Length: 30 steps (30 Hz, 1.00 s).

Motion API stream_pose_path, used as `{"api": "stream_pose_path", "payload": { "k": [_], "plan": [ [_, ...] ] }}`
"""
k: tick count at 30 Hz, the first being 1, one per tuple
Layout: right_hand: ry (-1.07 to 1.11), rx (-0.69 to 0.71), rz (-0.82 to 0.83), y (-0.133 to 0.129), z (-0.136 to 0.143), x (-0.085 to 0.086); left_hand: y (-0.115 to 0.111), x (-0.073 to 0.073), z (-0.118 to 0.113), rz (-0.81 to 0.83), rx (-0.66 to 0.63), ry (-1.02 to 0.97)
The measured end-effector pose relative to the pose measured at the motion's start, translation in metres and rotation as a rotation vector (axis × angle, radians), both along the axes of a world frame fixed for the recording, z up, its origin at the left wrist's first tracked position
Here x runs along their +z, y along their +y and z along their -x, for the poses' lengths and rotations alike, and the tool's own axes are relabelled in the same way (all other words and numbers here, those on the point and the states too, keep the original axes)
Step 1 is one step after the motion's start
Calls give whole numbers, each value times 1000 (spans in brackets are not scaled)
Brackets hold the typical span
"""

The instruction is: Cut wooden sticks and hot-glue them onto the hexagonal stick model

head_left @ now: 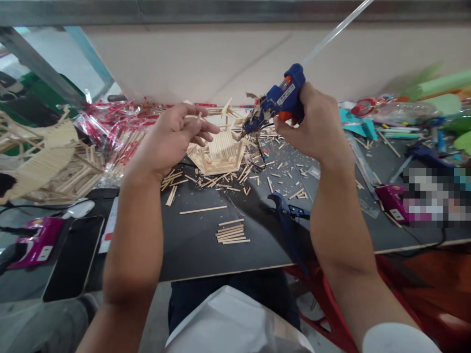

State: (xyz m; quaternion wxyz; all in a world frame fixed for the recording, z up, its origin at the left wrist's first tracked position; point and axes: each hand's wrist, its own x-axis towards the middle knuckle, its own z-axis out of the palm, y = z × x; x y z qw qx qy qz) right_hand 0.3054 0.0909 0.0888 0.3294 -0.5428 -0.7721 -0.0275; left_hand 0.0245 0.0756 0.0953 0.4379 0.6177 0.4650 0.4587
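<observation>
My right hand (318, 125) grips a blue hot glue gun (281, 100) with orange parts. A long clear glue stick (338, 32) sticks out of its back, and its crusted nozzle points down to the left. My left hand (176, 132) is raised left of the nozzle, thumb and finger pinched on what looks like a short wooden stick (199, 116), mostly hidden by the fingers. Below and between my hands stands a small pavilion-like model of wooden sticks (221, 157), with a polygonal base; my left hand hides part of it.
Cut stick pieces (231, 234) and scraps lie on the dark table (198, 255). A blue cutter (285, 220) rests near my right forearm. Left are a larger stick model (55, 157), a phone (75, 257) and a purple power socket (39, 240). Red-and-clear plastic packs (110, 127) line the back.
</observation>
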Motion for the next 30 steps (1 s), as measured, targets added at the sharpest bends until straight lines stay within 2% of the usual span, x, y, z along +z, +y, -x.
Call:
{"api": "stream_pose_path", "payload": {
  "k": [5, 12, 17, 22, 25, 30],
  "plan": [
    [-32, 40, -8, 12, -5, -10, 6, -7, 2, -10, 49, 67],
    [-70, 80, 48, 24, -6, -18, 6, -7, 9, -219, 87, 307],
    [-93, 99, 60, 25, -6, -18, 4, -5, 7, -121, 101, 149],
    [-95, 109, 72, 25, -8, -18, 0, 0, 4, -127, 104, 230],
    [-99, 89, 82, 25, -10, -18, 0, -2, 3, -152, 100, 271],
    [-94, 89, 122, 24, -9, -17, 1, -5, 0, -102, 146, 280]
  ]
}}
